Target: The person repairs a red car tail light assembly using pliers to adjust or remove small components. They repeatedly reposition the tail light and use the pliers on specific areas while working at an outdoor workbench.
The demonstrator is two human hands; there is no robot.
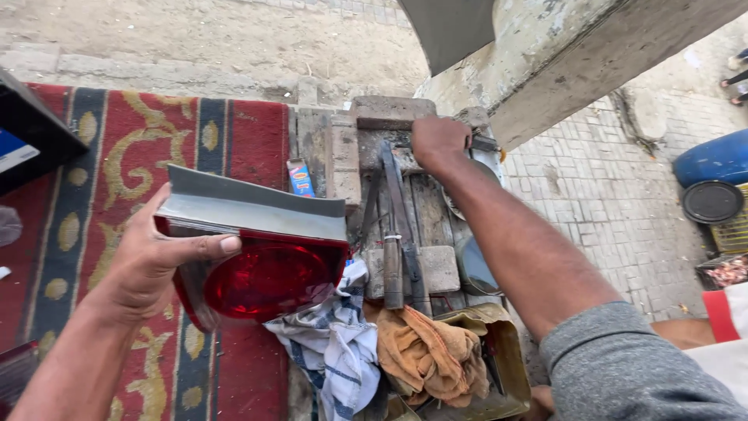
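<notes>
Tail-light unit (261,257), held in the left hand (148,261), was raised above the red patterned carpet (125,148), just left of a cluttered work area. Containers came first: a dented, brass-coloured metal tin (499,359) lay at the lower centre, with a crumpled orange cloth (425,355) spilling from it and dark tools partly hidden inside. A blue drum (713,160) stood at the right edge; its contents could not be seen. The light unit had a glossy red lens with a rounded bulge, a grey housing along its top, and a thin dark rim. The left hand gripped it at the left end, thumb across the front face. The right hand (438,140) was clenched on a metal object at the far end of the stone blocks (389,113); what it grasped could not be identified. A blue-and-white checked cloth (335,343) and a wooden-handled file (393,234) lay between the two hands.
</notes>
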